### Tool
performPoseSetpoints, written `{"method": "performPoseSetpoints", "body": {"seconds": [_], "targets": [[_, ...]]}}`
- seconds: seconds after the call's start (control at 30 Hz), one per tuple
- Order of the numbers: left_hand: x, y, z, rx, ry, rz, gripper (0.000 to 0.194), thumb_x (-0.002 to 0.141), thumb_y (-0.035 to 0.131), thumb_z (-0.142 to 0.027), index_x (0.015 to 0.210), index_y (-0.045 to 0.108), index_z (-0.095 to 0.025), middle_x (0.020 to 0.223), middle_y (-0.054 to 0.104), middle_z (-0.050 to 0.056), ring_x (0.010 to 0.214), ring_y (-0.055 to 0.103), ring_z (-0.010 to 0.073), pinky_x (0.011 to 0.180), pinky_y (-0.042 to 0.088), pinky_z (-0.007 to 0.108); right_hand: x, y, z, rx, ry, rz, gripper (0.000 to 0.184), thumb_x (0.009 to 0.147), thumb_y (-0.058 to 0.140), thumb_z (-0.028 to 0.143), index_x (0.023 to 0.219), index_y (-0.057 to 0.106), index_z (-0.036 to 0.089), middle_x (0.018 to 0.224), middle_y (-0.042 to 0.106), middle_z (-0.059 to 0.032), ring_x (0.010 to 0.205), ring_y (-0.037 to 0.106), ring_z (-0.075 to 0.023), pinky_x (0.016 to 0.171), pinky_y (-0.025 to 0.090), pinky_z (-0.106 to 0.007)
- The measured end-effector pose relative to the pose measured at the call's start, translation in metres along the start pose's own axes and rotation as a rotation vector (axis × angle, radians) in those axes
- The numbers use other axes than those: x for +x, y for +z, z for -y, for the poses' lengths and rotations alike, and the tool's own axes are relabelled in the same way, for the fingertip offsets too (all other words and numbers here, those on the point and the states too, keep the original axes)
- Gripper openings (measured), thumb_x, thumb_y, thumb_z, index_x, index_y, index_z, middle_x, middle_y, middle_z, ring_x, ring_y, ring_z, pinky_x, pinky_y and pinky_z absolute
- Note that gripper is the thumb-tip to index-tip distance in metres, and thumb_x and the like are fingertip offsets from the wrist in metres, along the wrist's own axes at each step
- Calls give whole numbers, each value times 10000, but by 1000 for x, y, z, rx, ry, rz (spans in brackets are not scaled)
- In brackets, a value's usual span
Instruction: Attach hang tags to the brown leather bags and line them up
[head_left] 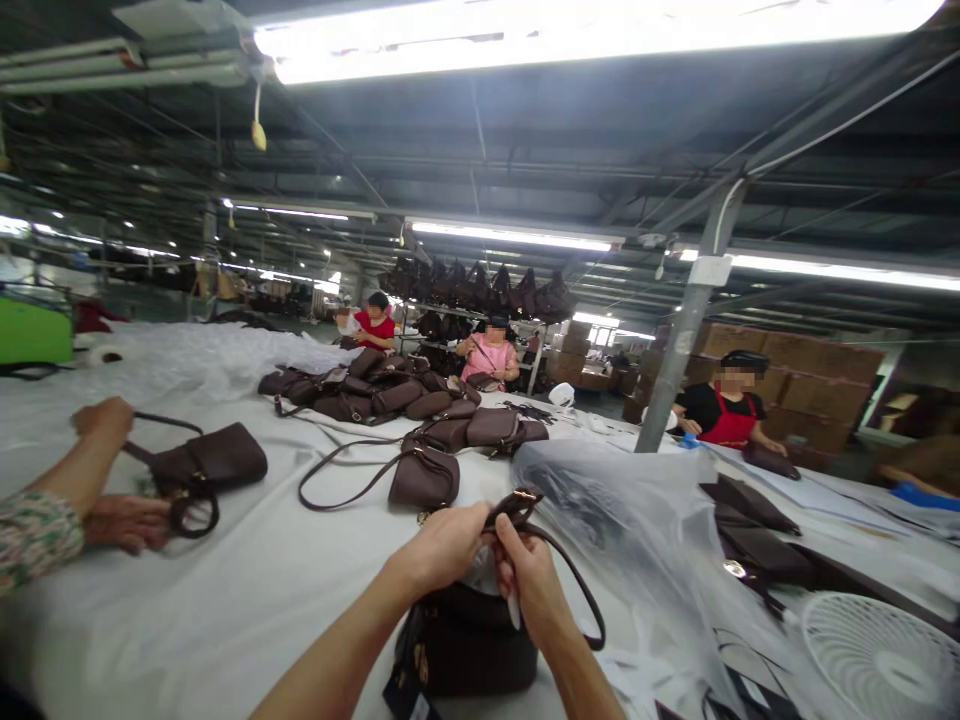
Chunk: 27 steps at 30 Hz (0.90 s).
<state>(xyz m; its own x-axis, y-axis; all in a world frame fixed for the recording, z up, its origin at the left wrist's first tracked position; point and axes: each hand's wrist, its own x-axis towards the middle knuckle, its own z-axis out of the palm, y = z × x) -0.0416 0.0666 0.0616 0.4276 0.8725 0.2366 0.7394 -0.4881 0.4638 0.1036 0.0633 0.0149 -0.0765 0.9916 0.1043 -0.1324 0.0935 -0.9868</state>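
Observation:
A dark brown handbag (484, 650) stands on the white-covered table right in front of me, with whitish filling showing at its top and a dark tag at its left side. Above its opening, my left hand (448, 545) is closed on the bag's strap (581, 575). My right hand (531, 572) pinches the same strap close beside it, near a gold-coloured buckle; the strap's loop hangs down to the right. Just beyond my hands lies another brown handbag (426, 478) with its strap looped out to the left.
Brown handbags (375, 395) are heaped farther back. At left, a co-worker's hands (127, 520) handle another bag (217, 460). Clear plastic sheeting (637, 510), flat dark pieces (772, 550) and a white fan (877, 650) lie right. A metal post (682, 350) rises behind; several people work beyond.

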Motion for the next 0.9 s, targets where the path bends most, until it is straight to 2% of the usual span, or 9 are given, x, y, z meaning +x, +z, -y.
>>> {"method": "performPoseSetpoints", "body": {"seconds": [0.1,0.2,0.33,0.4,0.5,0.63,0.7,0.8,0.9], "targets": [[3,5,5,-149,21,-11,163,866,519,-258,983,573,-158,997,671,106,918,618,249,786,449,318,5,7,1,123,-32,-147,577,579,736,688,550,411,212,382,299,106,342,266,-48,337,248,-199],[5,16,13,-521,62,-14,285,803,597,-297,1045,550,-156,925,635,42,816,569,182,727,442,269,9,10,5,154,-8,-88,586,558,763,654,502,377,217,371,276,105,338,246,-40,335,238,-201],[10,30,23,-837,62,-112,320,881,477,-437,985,570,-149,747,555,-3,649,479,130,611,401,237,12,12,10,180,30,-65,617,511,778,672,521,362,216,405,269,121,335,228,-24,318,233,-187],[15,33,26,-875,35,-216,374,900,426,-481,856,583,-145,688,512,-6,619,444,126,573,370,235,11,13,11,128,45,-18,583,551,751,684,584,434,196,453,359,103,347,284,-29,319,269,-179],[22,30,27,-863,-28,-385,361,886,443,-464,732,555,-157,605,430,-31,582,389,118,536,322,233,4,10,10,-142,49,108,487,678,682,637,746,566,168,600,556,26,425,487,-87,354,393,-196],[26,27,24,-877,-23,-475,277,845,484,-389,702,549,-161,612,439,-34,619,409,122,586,343,234,-12,2,13,-474,-153,-15,337,784,626,489,983,653,218,624,631,5,456,577,-151,405,457,-246],[26,28,21,-884,-10,-462,265,829,497,-375,686,548,-158,637,466,-27,652,430,127,617,355,237,-19,1,20,-482,-248,-57,301,803,631,439,1024,669,238,635,651,-2,513,616,-172,476,498,-265],[24,31,18,-879,-28,-424,272,815,501,-375,641,496,-166,615,440,-35,627,411,120,591,336,235,-23,1,35,-328,-224,93,293,744,721,418,957,697,218,811,719,-49,776,700,-238,653,570,-313],[21,31,18,-833,-42,-432,269,815,470,-362,619,449,-178,592,413,-40,595,384,116,564,313,236,-23,-1,46,-124,-164,278,571,617,840,358,1146,659,241,1125,701,-76,1077,649,-272,869,548,-363]]}}
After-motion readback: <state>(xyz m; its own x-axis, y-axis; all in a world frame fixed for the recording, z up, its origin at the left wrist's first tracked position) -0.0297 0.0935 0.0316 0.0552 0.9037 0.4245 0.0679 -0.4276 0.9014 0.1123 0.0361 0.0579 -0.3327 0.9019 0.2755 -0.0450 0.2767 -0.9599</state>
